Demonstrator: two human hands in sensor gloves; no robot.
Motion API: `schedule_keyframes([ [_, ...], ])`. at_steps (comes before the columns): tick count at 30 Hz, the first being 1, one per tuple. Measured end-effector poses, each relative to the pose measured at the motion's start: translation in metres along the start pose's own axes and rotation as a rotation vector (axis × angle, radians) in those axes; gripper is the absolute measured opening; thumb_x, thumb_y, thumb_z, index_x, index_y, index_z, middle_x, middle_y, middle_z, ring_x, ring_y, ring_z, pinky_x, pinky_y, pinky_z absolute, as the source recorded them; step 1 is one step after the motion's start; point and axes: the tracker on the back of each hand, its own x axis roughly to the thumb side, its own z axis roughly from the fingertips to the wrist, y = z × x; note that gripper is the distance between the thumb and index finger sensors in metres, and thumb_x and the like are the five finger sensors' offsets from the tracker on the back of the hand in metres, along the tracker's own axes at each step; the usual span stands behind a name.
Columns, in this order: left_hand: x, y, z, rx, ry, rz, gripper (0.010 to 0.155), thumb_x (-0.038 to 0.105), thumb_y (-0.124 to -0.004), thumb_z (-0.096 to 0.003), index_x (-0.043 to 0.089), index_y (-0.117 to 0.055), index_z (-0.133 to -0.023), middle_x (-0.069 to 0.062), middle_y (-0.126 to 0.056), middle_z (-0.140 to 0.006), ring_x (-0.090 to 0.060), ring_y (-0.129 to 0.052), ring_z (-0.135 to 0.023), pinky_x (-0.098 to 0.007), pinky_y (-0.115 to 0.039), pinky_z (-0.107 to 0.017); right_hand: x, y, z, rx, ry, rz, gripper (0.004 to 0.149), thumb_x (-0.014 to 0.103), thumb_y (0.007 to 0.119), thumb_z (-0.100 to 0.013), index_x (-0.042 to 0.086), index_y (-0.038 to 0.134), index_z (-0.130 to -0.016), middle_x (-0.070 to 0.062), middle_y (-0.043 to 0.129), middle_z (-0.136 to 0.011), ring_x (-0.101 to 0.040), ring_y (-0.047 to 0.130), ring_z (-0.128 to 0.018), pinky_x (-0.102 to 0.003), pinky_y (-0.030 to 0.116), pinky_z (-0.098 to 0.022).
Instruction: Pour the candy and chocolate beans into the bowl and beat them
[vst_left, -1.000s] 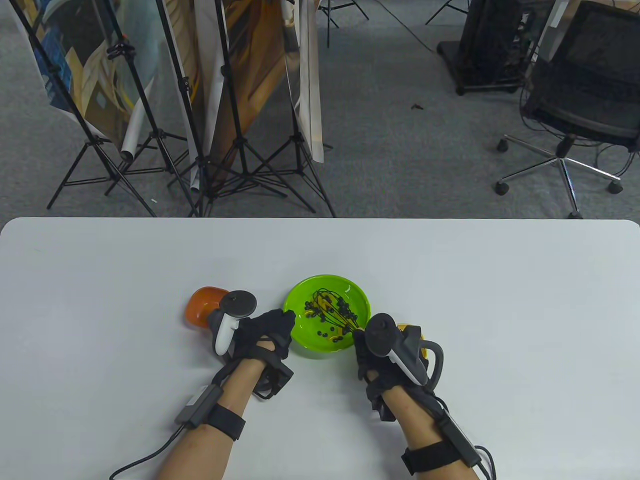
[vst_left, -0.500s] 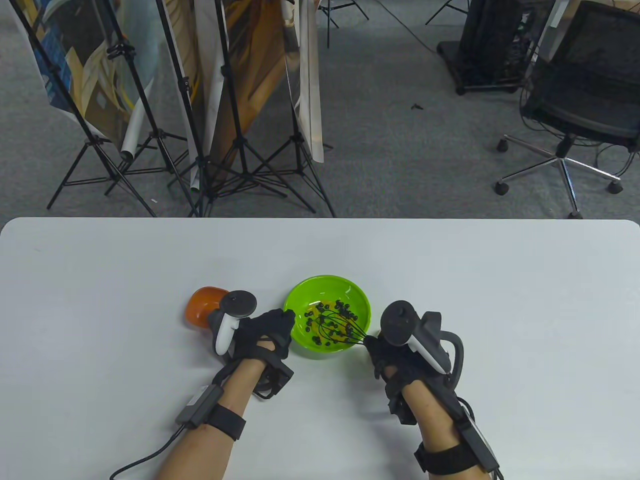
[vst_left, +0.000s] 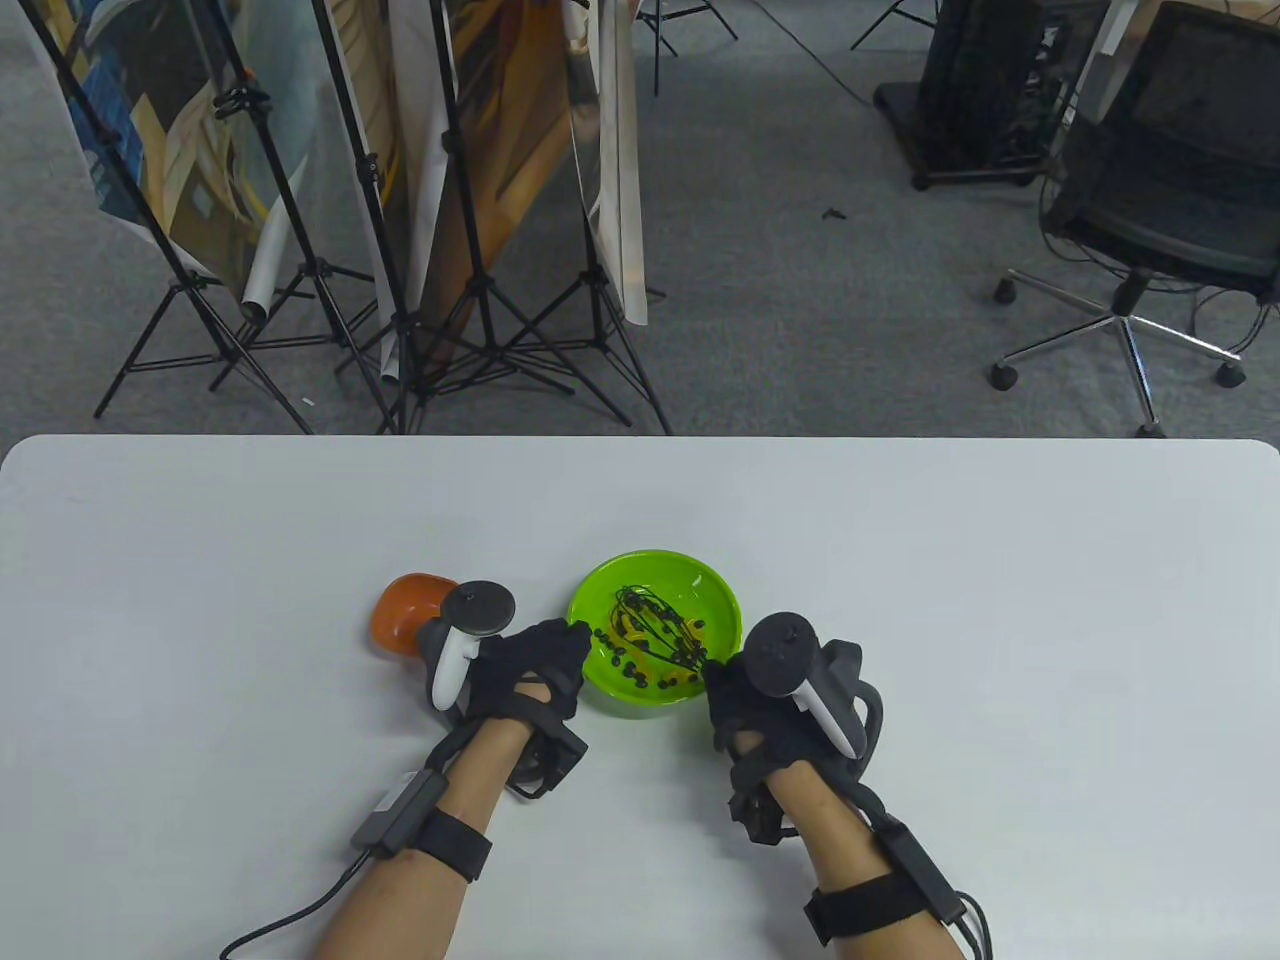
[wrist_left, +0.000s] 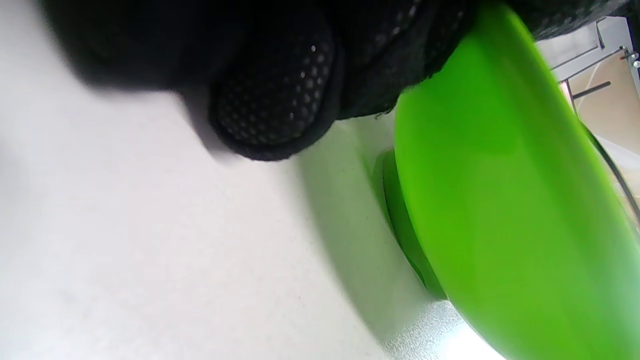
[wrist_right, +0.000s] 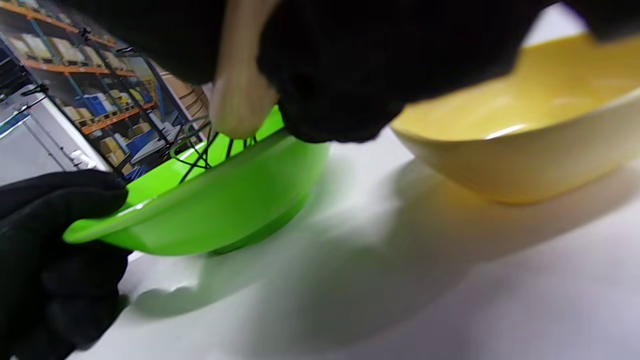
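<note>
A lime green bowl (vst_left: 715, 590) sits near the table's front middle, holding several dark chocolate beans (vst_left: 625, 672) and yellow candy pieces (vst_left: 628, 625). A black wire whisk (vst_left: 655, 625) stands in the bowl. My right hand (vst_left: 745, 700) grips its pale handle (wrist_right: 240, 100) at the bowl's right rim. My left hand (vst_left: 530, 665) holds the bowl's left rim (wrist_right: 95, 227), fingers curled over the edge (wrist_left: 440, 60). An orange bowl (vst_left: 405, 610) lies just left of my left hand. A yellow bowl (wrist_right: 525, 145) sits under my right hand, hidden in the table view.
The white table (vst_left: 1000, 600) stretches wide on both sides of the bowls. Beyond its far edge stand tripod stands with backdrops (vst_left: 480, 250) and a black office chair (vst_left: 1160, 220) on grey carpet.
My right hand swung right and back left, sweeping the whisk round in the green bowl and shifting the beans. My left hand stayed on the rim.
</note>
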Motion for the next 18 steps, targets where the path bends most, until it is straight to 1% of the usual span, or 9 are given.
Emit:
schedule_keyframes([
  [1,0.0,0.0,0.0,-0.002,0.0,0.004,0.044,0.062,-0.066,-0.0454,0.026,-0.082,-0.065,0.013,-0.096,-0.043,-0.012,-0.105,-0.035,-0.027,-0.092,-0.025,0.002,-0.003,0.001,0.001,-0.011,0.035,0.057,0.049,0.072,-0.05,0.004,0.089,-0.08,-0.011,0.1,-0.039,-0.019,0.093,-0.004,-0.041,0.087,0.0],
  [3,0.0,0.0,0.0,-0.004,0.002,0.007,0.044,0.062,-0.066,-0.0455,0.026,-0.082,-0.065,0.013,-0.097,-0.043,-0.012,-0.105,-0.035,-0.026,-0.092,-0.025,0.004,-0.011,0.003,0.028,-0.029,0.051,0.056,0.05,0.075,-0.05,0.005,0.09,-0.08,-0.012,0.1,-0.039,-0.02,0.093,-0.004,-0.041,0.086,0.0],
  [6,0.0,0.0,0.0,0.004,0.008,0.008,0.045,0.062,-0.064,-0.0453,0.026,-0.082,-0.065,0.014,-0.096,-0.043,-0.011,-0.105,-0.035,-0.026,-0.092,-0.025,0.002,-0.027,0.008,0.132,-0.022,0.02,0.055,0.051,0.078,-0.05,0.006,0.092,-0.08,-0.012,0.1,-0.039,-0.022,0.093,-0.005,-0.042,0.086,-0.002],
  [7,0.0,0.0,0.0,0.004,0.01,0.011,0.045,0.062,-0.064,-0.0451,0.026,-0.082,-0.065,0.014,-0.096,-0.043,-0.011,-0.105,-0.035,-0.026,-0.092,-0.025,0.0,-0.033,0.01,0.134,-0.006,0.022,0.055,0.051,0.08,-0.05,0.006,0.092,-0.08,-0.013,0.1,-0.04,-0.022,0.093,-0.006,-0.043,0.086,-0.002],
  [9,0.0,0.0,0.0,0.004,0.01,0.013,0.045,0.062,-0.064,-0.0452,0.026,-0.082,-0.065,0.013,-0.096,-0.043,-0.011,-0.105,-0.035,-0.026,-0.092,-0.025,-0.001,-0.043,0.013,0.089,0.005,0.1,0.055,0.051,0.082,-0.049,0.007,0.094,-0.079,-0.013,0.101,-0.039,-0.023,0.093,-0.006,-0.044,0.086,-0.003],
  [11,0.0,-0.001,0.0,0.006,0.008,0.005,0.045,0.062,-0.065,-0.0453,0.026,-0.082,-0.065,0.013,-0.096,-0.043,-0.012,-0.105,-0.035,-0.026,-0.092,-0.025,-0.001,-0.05,0.016,0.037,0.027,0.129,0.054,0.05,0.084,-0.048,0.006,0.095,-0.078,-0.014,0.101,-0.039,-0.024,0.093,-0.006,-0.044,0.086,-0.003],
  [12,0.001,-0.001,0.0,0.002,0.005,0.001,0.045,0.062,-0.065,-0.0453,0.026,-0.082,-0.065,0.013,-0.096,-0.043,-0.012,-0.105,-0.035,-0.026,-0.092,-0.025,0.0,-0.052,0.017,-0.015,0.032,0.181,0.054,0.05,0.084,-0.048,0.006,0.095,-0.078,-0.014,0.101,-0.039,-0.023,0.093,-0.005,-0.044,0.086,-0.002],
  [15,0.001,-0.001,0.0,0.0,0.002,0.0,0.044,0.062,-0.066,-0.0451,0.026,-0.082,-0.065,0.013,-0.096,-0.043,-0.012,-0.105,-0.035,-0.027,-0.092,-0.025,-0.002,-0.051,0.015,-0.073,0.056,0.21,0.055,0.05,0.082,-0.048,0.004,0.094,-0.077,-0.013,0.101,-0.038,-0.021,0.093,-0.004,-0.042,0.087,-0.001],
  [18,0.001,-0.001,0.0,-0.006,-0.003,-0.001,0.044,0.062,-0.067,-0.045,0.025,-0.082,-0.064,0.013,-0.096,-0.042,-0.012,-0.105,-0.035,-0.027,-0.092,-0.025,-0.005,-0.042,0.01,-0.102,0.063,0.207,0.056,0.05,0.078,-0.049,0.003,0.092,-0.078,-0.012,0.1,-0.038,-0.019,0.093,-0.004,-0.041,0.087,0.0],
])
